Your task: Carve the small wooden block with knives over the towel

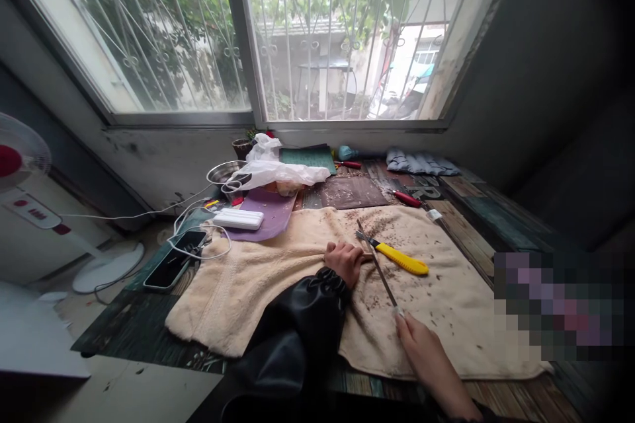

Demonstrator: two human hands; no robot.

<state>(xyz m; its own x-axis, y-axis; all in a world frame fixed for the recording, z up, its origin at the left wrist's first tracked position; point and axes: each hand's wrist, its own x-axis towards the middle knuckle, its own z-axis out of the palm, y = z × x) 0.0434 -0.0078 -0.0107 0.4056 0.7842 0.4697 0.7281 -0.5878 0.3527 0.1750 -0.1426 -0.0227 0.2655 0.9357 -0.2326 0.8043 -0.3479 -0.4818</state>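
Left hand, fingers curled, pins the thin stick to the shaving-strewn towel; right hand pinches its near end, steadying it; knife lies alongside.

A white power bank lies on a purple mat. A black phone sits at its 8 o'clock, a white plastic bag at 1 o'clock.

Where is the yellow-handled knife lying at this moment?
In the head view, the yellow-handled knife lies on the beige towel, just right of the left hand, beside the thin stick.
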